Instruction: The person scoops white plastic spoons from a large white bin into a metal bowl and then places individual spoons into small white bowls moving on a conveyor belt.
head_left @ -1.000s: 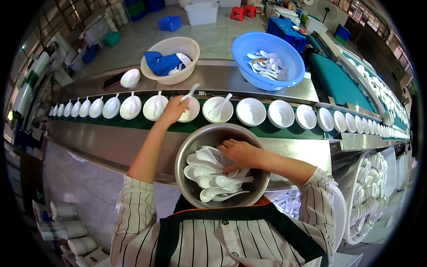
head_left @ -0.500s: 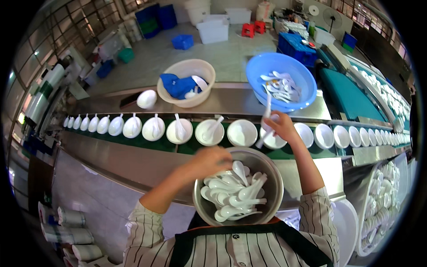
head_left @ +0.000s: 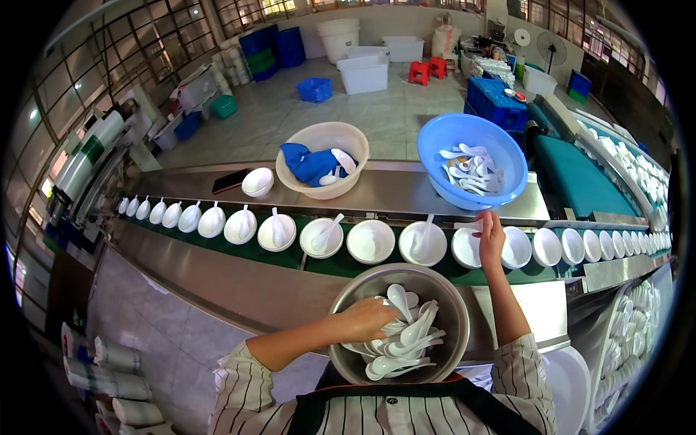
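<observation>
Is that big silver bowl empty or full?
Partly full: white spoons are heaped inside the silver bowl, but bare metal shows along its right side.

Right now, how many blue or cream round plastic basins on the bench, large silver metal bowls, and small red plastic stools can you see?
Blue round plastic basin: 1
Cream round plastic basin: 1
Large silver metal bowl: 1
Small red plastic stools: 2
Total: 5

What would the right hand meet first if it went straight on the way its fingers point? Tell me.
Most likely the near side of the light-blue basin, just ahead of the right hand. Depth is unclear; on a lower path it might strike the metal ledge first.
</observation>
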Action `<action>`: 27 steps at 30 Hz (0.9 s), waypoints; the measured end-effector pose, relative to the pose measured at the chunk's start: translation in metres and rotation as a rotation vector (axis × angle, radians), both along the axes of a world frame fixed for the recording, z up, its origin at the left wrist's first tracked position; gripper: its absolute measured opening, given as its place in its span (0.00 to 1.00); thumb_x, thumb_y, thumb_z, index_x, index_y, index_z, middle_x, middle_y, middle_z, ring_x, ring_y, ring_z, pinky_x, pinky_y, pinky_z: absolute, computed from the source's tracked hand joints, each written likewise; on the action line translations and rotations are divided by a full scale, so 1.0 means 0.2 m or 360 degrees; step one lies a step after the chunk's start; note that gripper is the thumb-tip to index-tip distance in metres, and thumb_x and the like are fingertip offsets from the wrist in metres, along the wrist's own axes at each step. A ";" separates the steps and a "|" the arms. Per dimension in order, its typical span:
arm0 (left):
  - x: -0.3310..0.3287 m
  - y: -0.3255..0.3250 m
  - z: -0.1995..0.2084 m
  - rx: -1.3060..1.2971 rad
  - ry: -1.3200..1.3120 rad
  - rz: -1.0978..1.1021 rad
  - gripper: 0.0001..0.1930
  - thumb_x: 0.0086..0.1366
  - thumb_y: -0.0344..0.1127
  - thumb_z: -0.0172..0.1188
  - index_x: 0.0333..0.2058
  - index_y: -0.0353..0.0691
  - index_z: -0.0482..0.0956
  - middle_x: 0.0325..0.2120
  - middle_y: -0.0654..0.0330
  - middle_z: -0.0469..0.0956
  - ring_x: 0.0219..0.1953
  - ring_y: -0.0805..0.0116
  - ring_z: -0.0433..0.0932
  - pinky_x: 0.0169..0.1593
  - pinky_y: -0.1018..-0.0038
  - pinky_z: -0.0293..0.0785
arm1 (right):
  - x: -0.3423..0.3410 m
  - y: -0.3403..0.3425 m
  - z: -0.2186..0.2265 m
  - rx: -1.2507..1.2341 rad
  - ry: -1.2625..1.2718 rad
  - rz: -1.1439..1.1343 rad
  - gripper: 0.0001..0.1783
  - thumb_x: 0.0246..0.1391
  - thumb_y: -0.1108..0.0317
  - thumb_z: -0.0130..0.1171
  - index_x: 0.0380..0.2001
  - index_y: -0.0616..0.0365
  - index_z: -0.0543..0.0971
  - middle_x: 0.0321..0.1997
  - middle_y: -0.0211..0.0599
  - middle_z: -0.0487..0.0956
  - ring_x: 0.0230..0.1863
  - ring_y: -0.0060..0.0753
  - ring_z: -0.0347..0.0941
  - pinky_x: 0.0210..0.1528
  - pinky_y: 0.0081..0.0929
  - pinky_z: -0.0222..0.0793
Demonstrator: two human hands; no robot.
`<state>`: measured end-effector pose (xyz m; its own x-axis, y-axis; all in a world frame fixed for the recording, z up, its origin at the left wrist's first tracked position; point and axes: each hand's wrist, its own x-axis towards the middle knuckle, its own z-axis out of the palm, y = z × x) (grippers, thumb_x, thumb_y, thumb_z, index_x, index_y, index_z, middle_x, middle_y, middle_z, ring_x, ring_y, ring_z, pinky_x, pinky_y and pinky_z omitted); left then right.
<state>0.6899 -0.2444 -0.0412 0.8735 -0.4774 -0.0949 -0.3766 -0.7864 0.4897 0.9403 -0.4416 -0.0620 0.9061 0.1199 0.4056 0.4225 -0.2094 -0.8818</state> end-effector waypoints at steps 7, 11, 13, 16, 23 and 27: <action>0.03 0.05 0.11 -0.0377 0.0324 0.0019 0.12 0.56 0.37 0.54 0.36 0.35 0.71 0.27 0.50 0.74 0.30 0.54 0.73 0.34 0.64 0.67 | -0.14 -0.10 -0.17 -0.0809 -0.0519 0.0246 0.13 0.44 0.74 0.57 0.36 0.60 0.73 0.43 0.48 0.73 0.44 0.52 0.69 0.47 0.37 0.65; 0.06 0.11 0.20 -0.1032 0.0305 0.0423 0.09 0.60 0.33 0.50 0.37 0.35 0.71 0.26 0.57 0.75 0.29 0.69 0.74 0.34 0.74 0.70 | -0.35 0.01 0.20 -0.0476 -0.0305 0.0546 0.17 0.46 0.70 0.59 0.41 0.61 0.73 0.44 0.44 0.74 0.44 0.42 0.72 0.45 0.30 0.67; 0.09 0.13 0.21 -0.1636 0.0343 0.0676 0.08 0.61 0.31 0.50 0.37 0.34 0.71 0.28 0.58 0.75 0.30 0.72 0.75 0.36 0.76 0.71 | -0.49 0.05 0.39 -0.0385 0.0177 0.1074 0.21 0.51 0.69 0.55 0.49 0.62 0.68 0.45 0.40 0.74 0.49 0.29 0.69 0.48 0.26 0.66; 0.20 0.07 0.24 -0.2271 0.0298 0.0872 0.09 0.59 0.31 0.54 0.37 0.32 0.72 0.29 0.58 0.76 0.33 0.73 0.75 0.39 0.78 0.71 | -0.60 0.13 0.36 -0.0111 0.0591 0.1891 0.35 0.53 0.59 0.54 0.60 0.59 0.52 0.52 0.45 0.68 0.56 0.33 0.62 0.55 0.30 0.58; 0.28 0.01 0.14 -0.1839 0.0039 0.0980 0.11 0.60 0.33 0.55 0.37 0.31 0.77 0.28 0.64 0.75 0.32 0.79 0.70 0.36 0.82 0.66 | -0.67 0.20 0.34 -0.0323 0.0751 0.1391 0.29 0.53 0.58 0.54 0.53 0.62 0.59 0.29 0.34 0.76 0.25 0.18 0.69 0.23 0.18 0.67; 0.25 0.07 0.14 -0.1708 -0.0069 0.1004 0.12 0.62 0.32 0.51 0.41 0.31 0.74 0.26 0.62 0.76 0.30 0.78 0.72 0.36 0.82 0.67 | -0.61 0.24 0.30 -0.0199 0.0797 0.1328 0.27 0.52 0.60 0.56 0.53 0.60 0.63 0.27 0.35 0.76 0.25 0.18 0.70 0.27 0.17 0.67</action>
<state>0.7406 -0.2312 -0.0127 0.9710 0.2080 0.1180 -0.1107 -0.0467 0.9928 0.8177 -0.3933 -0.0014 0.5746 0.8161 -0.0619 0.0603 -0.1177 -0.9912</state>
